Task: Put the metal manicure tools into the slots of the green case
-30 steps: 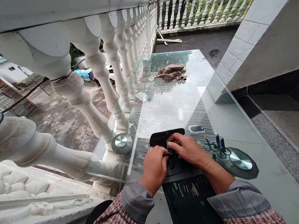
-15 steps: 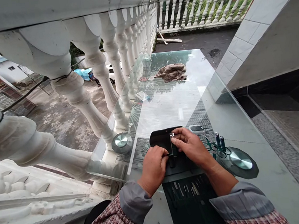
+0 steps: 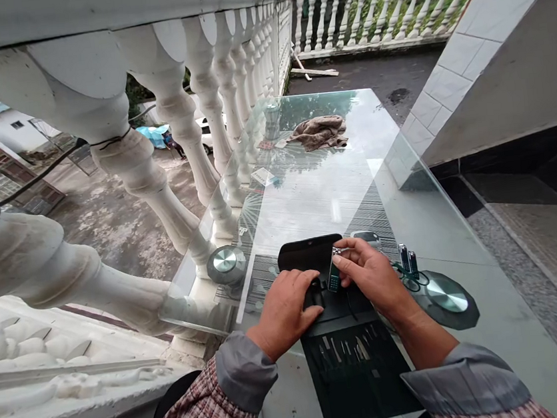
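Note:
A black manicure case (image 3: 350,415) lies unfolded on the glass table, its lower panel holding several slim metal tools (image 3: 345,349) in loops. Pinched between thumb and fingers of my right hand (image 3: 366,269) is a dark nail clipper (image 3: 334,276) with a shiny metal end, held over the upper panel. My left hand (image 3: 287,308) rests at the left of that panel, thumb and forefinger apart beside a dark strap or loop. Right of my right hand, two more nail clippers (image 3: 408,260) stand near green-handled scissors (image 3: 407,281), partly hidden by it.
The glass table (image 3: 492,278) has round metal discs, one at left (image 3: 225,260) and one at right (image 3: 446,294). A grey rounded object (image 3: 366,239) sits behind my right hand. Farther off lies a crumpled brown cloth (image 3: 320,132). A white balustrade (image 3: 174,174) runs along the left.
My right hand has drawn the nail clipper slightly right and away from the strap, tilting it. My left thumb and fingers have spread and let go of the strap.

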`<action>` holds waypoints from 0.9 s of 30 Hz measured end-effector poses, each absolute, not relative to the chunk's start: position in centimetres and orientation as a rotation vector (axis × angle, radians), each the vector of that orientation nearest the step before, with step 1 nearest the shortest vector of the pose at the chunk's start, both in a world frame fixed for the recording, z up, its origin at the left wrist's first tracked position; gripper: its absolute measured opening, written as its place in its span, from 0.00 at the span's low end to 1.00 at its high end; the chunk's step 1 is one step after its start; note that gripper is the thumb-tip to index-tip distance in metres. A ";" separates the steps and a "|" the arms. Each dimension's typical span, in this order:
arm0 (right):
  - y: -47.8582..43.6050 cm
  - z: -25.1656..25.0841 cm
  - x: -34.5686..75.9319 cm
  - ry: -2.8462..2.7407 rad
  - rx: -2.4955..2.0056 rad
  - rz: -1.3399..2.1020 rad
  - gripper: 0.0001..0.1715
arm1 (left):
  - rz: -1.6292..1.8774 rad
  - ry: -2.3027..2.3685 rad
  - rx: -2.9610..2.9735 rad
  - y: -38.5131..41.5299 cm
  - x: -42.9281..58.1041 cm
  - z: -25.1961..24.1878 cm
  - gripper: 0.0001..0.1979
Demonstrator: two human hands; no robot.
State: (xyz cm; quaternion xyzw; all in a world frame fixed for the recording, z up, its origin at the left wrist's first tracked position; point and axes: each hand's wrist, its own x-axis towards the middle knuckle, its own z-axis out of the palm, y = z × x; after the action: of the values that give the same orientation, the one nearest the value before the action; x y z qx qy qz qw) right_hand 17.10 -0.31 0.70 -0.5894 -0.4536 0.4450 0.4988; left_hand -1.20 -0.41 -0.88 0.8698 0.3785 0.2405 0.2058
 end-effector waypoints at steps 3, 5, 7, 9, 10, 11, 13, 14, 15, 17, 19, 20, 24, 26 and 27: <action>-1.2 0.8 17.3 -1.091 -1.444 1.037 0.25 | 0.693 1.042 2.405 -0.5 -1.1 -0.9 0.26; -2.1 0.9 17.4 -1.127 -1.459 1.035 0.26 | 0.712 1.039 2.378 -0.7 -1.1 -0.8 0.26; -3.2 0.7 17.4 -1.169 -1.474 1.068 0.23 | 0.722 1.034 2.353 -0.7 -1.1 -0.7 0.26; -4.2 0.3 17.4 -1.180 -1.476 1.112 0.20 | 0.735 1.049 2.318 -0.7 -1.1 -0.5 0.25; -4.7 0.1 17.5 -1.176 -1.478 1.126 0.20 | 0.743 1.064 2.296 -0.7 -1.1 -0.5 0.25; -5.1 -0.2 17.5 -1.175 -1.484 1.127 0.19 | 0.752 1.082 2.272 -0.7 -1.1 -0.5 0.24; -5.9 -0.6 17.7 -1.219 -1.529 1.071 0.18 | 0.774 1.126 2.230 -0.7 -1.0 -0.5 0.23; -6.2 -0.6 17.8 -1.269 -1.571 1.012 0.16 | 0.781 1.143 2.215 -0.7 -1.0 -0.5 0.22; -6.5 -0.6 17.9 -1.326 -1.615 0.939 0.14 | 0.789 1.160 2.205 -0.7 -0.9 -0.5 0.22; -6.9 -0.3 18.0 -1.435 -1.679 0.800 0.12 | 0.803 1.185 2.197 -0.7 -0.8 -0.6 0.20; -7.2 0.2 18.1 -1.483 -1.698 0.714 0.11 | 0.818 1.199 2.214 -0.7 -0.8 -0.7 0.16; -7.2 0.5 18.2 -1.476 -1.693 0.689 0.12 | 0.832 1.199 2.241 -0.7 -0.7 -0.7 0.14; -6.8 0.9 18.3 -1.326 -1.658 0.653 0.17 | 0.912 1.109 2.544 -1.2 -0.8 -1.3 0.04; -6.4 0.9 18.2 -1.276 -1.643 0.669 0.18 | 0.937 1.096 2.720 -1.6 -0.9 -1.7 0.07; -6.2 0.8 18.2 -1.264 -1.633 0.679 0.18 | 0.955 1.094 2.787 -1.8 -1.0 -1.8 0.09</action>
State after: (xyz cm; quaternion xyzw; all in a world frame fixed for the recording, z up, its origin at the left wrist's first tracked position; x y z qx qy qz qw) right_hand 18.21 -6.22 0.75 -0.6651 -0.5149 0.2763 0.4650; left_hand -1.02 -1.82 -1.78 0.8869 0.3480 0.3040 -0.0007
